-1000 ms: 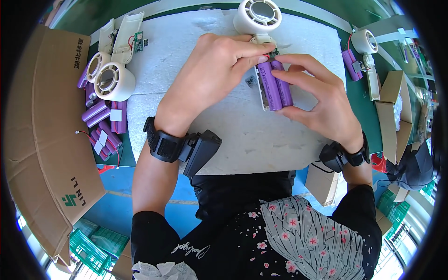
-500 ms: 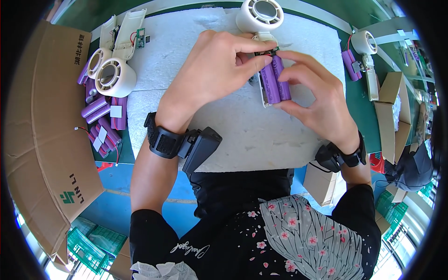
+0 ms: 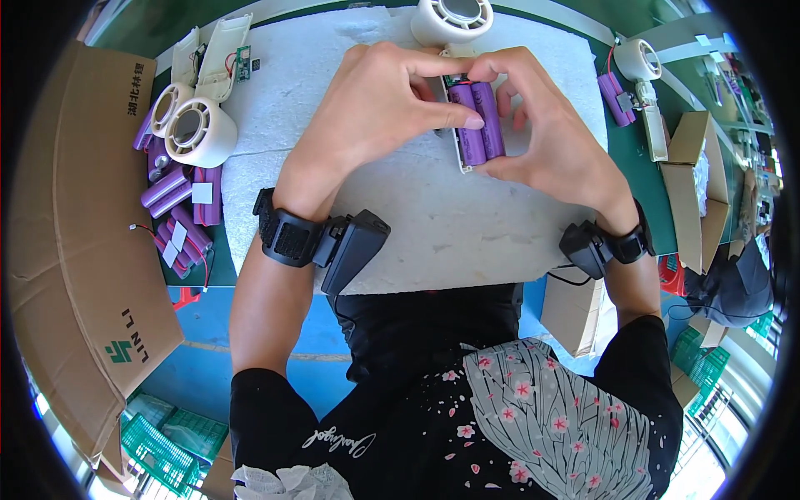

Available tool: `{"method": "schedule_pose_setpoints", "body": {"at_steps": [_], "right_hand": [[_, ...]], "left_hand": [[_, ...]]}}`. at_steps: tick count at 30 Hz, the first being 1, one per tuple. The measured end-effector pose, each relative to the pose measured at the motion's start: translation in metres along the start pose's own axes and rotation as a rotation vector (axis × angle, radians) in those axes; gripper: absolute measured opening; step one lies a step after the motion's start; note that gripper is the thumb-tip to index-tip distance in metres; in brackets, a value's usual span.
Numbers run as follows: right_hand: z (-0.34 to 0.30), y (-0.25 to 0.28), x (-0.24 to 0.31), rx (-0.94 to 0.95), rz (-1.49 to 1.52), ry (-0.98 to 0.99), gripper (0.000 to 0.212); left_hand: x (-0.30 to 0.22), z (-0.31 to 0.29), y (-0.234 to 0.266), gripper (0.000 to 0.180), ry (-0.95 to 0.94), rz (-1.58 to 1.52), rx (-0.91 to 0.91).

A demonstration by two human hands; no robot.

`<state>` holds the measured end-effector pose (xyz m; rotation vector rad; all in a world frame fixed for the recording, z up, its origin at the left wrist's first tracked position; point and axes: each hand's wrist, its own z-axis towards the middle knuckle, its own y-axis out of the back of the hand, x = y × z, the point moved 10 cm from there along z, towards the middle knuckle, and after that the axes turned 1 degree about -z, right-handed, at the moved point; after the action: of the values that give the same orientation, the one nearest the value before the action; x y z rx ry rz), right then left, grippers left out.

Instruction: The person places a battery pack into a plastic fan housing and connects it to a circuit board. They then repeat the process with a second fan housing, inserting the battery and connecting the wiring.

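Observation:
Over the white foam sheet, both hands are at a cream handheld fan, its round head pointing away from me. A pair of purple cylindrical battery cells lies in the fan's open handle shell. My left hand is closed round the shell's left side, thumb pressed on the left cell. Curved about the right side, my right hand has its thumb at the near end of the cells and its index finger at the far end. A bit of green circuit board shows beyond the cells; fingers partly hide it.
On the left lie more purple battery packs and opened cream fans, beside a large cardboard box. To the right are another opened fan with its battery pack and an open carton.
My left thumb has moved from the circuit board onto the left cell. My right index finger has shifted to the far end of the cells. The whole view has shifted slightly.

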<state>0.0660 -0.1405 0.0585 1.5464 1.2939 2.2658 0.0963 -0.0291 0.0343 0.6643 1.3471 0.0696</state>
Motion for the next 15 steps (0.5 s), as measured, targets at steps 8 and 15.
{"method": "schedule_pose_setpoints", "body": {"at_steps": [8,15], "right_hand": [[0.002,-0.001,0.005,0.018,-0.018,0.023,0.083],[-0.004,0.001,0.007,0.024,-0.025,0.003,0.077]], "left_hand": [[0.001,-0.003,0.001,0.045,0.003,-0.115,-0.022],[-0.003,-0.004,0.000,0.046,-0.013,-0.132,-0.036]]}}
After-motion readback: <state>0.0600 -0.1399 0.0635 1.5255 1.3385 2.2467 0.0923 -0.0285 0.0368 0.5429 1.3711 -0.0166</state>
